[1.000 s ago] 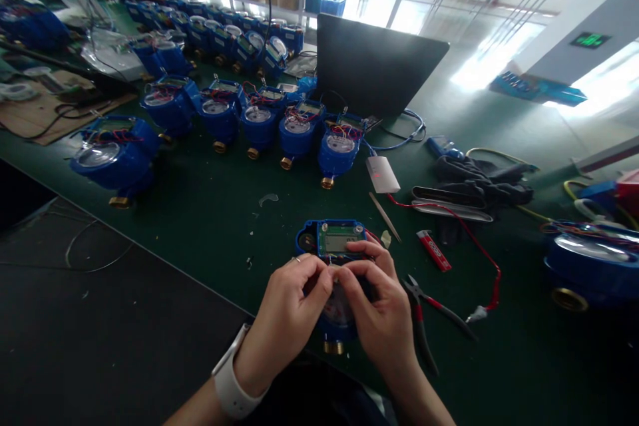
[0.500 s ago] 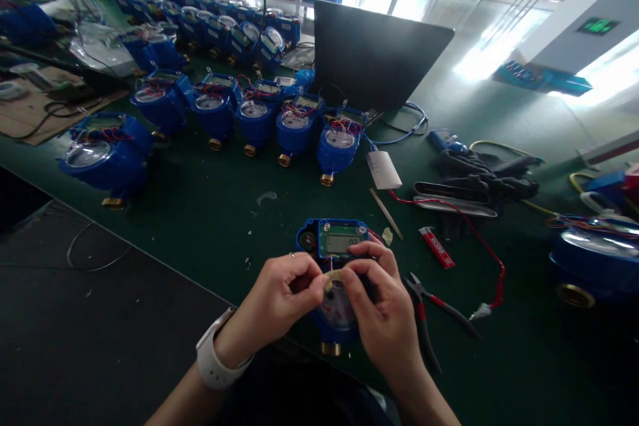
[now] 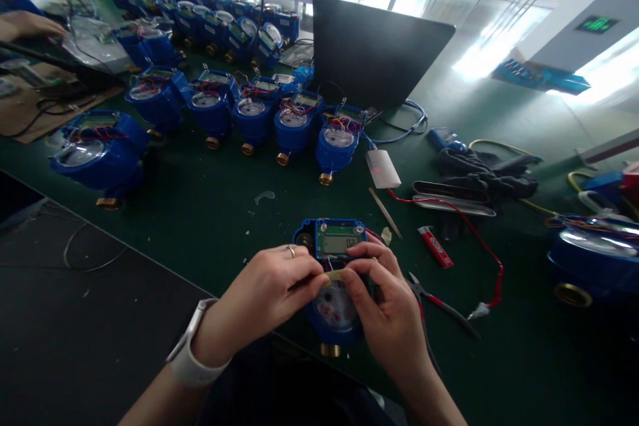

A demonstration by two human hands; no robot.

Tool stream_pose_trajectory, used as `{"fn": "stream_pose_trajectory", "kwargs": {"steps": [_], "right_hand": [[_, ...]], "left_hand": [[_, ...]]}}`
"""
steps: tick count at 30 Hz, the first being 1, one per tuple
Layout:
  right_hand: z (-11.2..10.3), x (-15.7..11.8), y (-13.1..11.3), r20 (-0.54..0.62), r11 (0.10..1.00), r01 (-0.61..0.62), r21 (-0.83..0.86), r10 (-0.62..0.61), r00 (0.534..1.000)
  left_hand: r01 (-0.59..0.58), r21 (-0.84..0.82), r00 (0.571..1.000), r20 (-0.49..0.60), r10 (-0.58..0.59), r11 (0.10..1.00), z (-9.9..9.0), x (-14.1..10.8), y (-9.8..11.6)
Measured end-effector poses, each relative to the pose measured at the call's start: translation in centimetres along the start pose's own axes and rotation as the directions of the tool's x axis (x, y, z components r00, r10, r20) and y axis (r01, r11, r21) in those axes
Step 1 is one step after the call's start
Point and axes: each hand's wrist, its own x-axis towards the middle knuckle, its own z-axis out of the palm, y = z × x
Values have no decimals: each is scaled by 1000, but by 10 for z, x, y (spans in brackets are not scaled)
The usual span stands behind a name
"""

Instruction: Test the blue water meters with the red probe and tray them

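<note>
Head feed: I see the left hand (image 3: 269,286) pinching one end of a short, pale yellow strip (image 3: 335,275) between thumb and finger; the right hand (image 3: 389,303) pinches its other end. The strip spans above a blue-bodied meter (image 3: 329,303) near the worktop's (image 3: 210,213) near edge; I cannot tell whether it touches. The meter's grey rectangular display (image 3: 337,243) is on the far side, its threaded brass fitting (image 3: 330,350) on the near side. Just right of the right hand: red-and-black-handled pliers (image 3: 446,308), partly covered. Farther: a red-and-white cylinder (image 3: 435,247) and a thin wooden stick (image 3: 385,213). Beyond these, a flat black panel (image 3: 382,53) stands tilted.
</note>
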Motion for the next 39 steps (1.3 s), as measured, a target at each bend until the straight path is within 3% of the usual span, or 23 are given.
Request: {"fn": "stream_pose_trajectory", "kwargs": {"steps": [2,6,10,13,19,27,31,33,36,39], "right_hand": [[-1,-1,0,2,1000,6,6,-6,1000],[-1,-2,-1,-8,1000,13,19,-13,1000],[1,-1,-3,-5,999,31,19,-31,1000],[3,-1,-3,-17,999,43,9,-43,999],[5,-1,-2,-62,999,-4,49,7,998],[-4,-2,-1,10,994,-22,105,21,1000],[-4,-4,-1,0,996,9,93,-9,1000],[-4,-4,-1,-2,996,5,92,-5,1000],[-3,-4,-1,-3,994,-9,105,9,1000],[-3,-4,-1,-6,992,-18,124,18,1000]], "left_hand": [[7,-44,999,-39,-9,999,4,-4,2],[122,-240,971,-174,-166,963,19,-15,4],[192,-240,916,-305,-262,952,35,-19,9],[189,-305,891,-346,-294,933,40,-15,12],[214,-503,891,-250,-378,838,35,-10,13],[230,-477,917,-185,-353,848,28,-13,11],[263,-484,903,-180,-389,835,27,-15,14],[332,-531,880,-122,-459,779,28,-18,17],[451,-641,823,29,-568,620,33,-23,21],[500,-740,794,184,-580,449,37,-23,21]]}}
